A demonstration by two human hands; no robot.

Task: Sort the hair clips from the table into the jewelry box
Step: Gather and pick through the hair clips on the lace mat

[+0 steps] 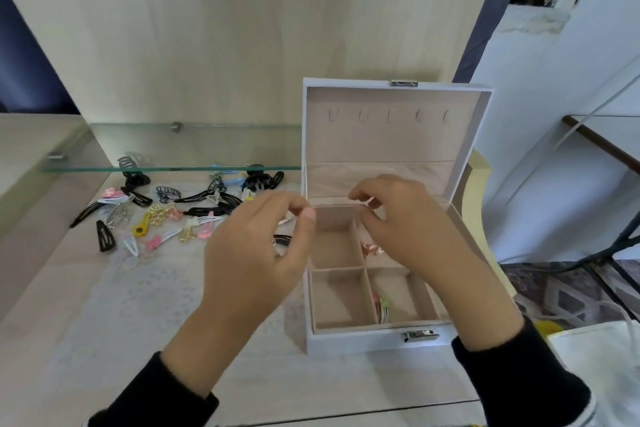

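Note:
The white jewelry box (363, 343) stands open on the table, lid upright. Rose-gold clips (372, 248) lie in its far right compartment. Pink and green clips (381, 308) lie in the near right one. My right hand (412, 229) hovers over the box's back edge and pinches a thin pale hair clip (371, 200) in its fingertips. My left hand (259, 250) is at the box's left rim, fingers curled, thumb near the index finger. A pale clip and a black clip (283, 238) show in its gap; whether it holds them I cannot tell. Several loose clips (166, 215) lie to the left.
A glass shelf (173, 168) juts out low over the back of the clip pile. A wooden panel (225, 28) rises behind the table. A white cloth bag (595, 357) lies at the right front. The table's right edge is close behind the box.

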